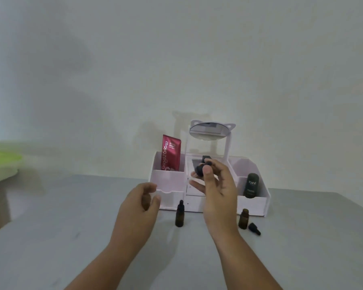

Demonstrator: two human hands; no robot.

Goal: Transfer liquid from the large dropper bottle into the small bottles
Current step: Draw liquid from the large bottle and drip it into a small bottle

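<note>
My right hand [215, 189] is raised in front of the organiser and pinches a black dropper cap [201, 166] between thumb and fingers. My left hand [139, 206] is curled around a brown object, apparently the large dropper bottle [146, 200], which is mostly hidden by the fingers. Between my hands a small amber bottle [179, 214] stands on the table with its black dropper cap on. To the right of my right wrist a second small amber bottle [244, 218] stands open. Its black cap [254, 228] lies on the table beside it.
A white organiser [170, 178] with a round mirror [210, 130] stands at the back of the grey table [71, 237]. It holds a red sachet [171, 153] and a dark green bottle [250, 185]. A green-topped table [0, 160] is at the far left.
</note>
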